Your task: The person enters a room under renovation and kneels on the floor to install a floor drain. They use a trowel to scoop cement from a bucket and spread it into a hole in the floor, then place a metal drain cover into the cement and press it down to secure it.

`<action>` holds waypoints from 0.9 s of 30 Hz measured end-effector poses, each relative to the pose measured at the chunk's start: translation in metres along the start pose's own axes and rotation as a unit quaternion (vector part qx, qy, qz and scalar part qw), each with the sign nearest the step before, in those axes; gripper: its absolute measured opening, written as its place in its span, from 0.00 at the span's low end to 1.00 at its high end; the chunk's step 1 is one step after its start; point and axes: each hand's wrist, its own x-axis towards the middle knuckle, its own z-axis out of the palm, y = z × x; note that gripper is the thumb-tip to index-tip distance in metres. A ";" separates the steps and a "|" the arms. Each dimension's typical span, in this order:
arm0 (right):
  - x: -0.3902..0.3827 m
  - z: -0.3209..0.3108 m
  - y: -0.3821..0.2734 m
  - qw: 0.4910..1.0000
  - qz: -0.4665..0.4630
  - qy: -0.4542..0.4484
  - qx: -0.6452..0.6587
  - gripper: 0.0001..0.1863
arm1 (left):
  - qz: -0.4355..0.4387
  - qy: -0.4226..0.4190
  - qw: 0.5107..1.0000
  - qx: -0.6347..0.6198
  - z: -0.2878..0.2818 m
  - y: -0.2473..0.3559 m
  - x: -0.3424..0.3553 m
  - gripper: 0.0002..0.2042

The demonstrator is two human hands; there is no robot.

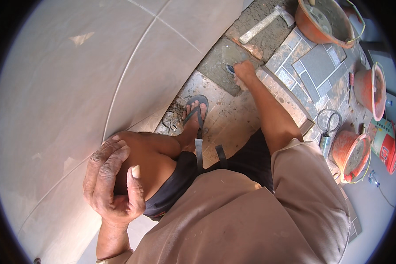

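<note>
My right hand (pixel 245 74) reaches forward and is closed around what looks like a trowel (pixel 230 69), whose dark blue handle end shows beside the fingers. Its blade is hard to tell from the wet grey mortar patch (pixel 218 66) under it. Just beyond lies a hammer (pixel 262 25) with a pale handle and a flared metal head, on rough mortar. My left hand (pixel 112 176) is raised beside my bent knee at the left. Its fingers are curled, the thumb stands apart, and nothing is in it.
A large beige tiled wall (pixel 83 79) rises along the left. On the right are patterned grey tiles (pixel 312 70), an orange mortar tub (pixel 301 22), two red buckets (pixel 366 90) and a red-green bag (pixel 385 145). A grey cylindrical tool (pixel 324 143) with a looped black cable lies nearby.
</note>
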 end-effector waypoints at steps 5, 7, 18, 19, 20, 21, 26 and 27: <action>-0.012 0.013 -0.004 0.958 0.144 -0.068 0.240 0.17 | 0.010 0.000 1.000 -0.006 -0.001 0.000 -0.001 0.11; -0.014 0.019 -0.005 0.968 0.118 -0.083 0.203 0.15 | 0.016 -0.001 1.000 -0.004 -0.001 0.000 -0.001 0.11; 0.013 0.015 0.001 0.964 0.097 -0.048 0.243 0.15 | 0.015 0.001 1.000 -0.010 -0.001 0.001 0.000 0.12; 0.020 0.020 0.000 0.975 0.116 -0.050 0.183 0.15 | 0.017 0.004 1.000 -0.014 -0.001 0.001 0.000 0.12; 0.024 0.019 0.008 0.984 0.095 -0.059 0.136 0.14 | 0.017 0.006 1.000 -0.022 -0.001 0.001 0.000 0.12; 0.027 0.026 0.010 0.989 0.105 -0.038 0.100 0.14 | 0.019 0.008 1.000 -0.017 -0.001 0.000 0.000 0.12; 0.006 0.062 0.028 0.985 -0.089 -0.072 -0.129 0.18 | 0.013 0.008 1.000 -0.015 0.000 0.001 -0.001 0.12; -0.008 0.062 0.033 0.966 -0.135 -0.084 -0.205 0.19 | 0.016 0.008 1.000 -0.010 -0.001 0.001 -0.001 0.11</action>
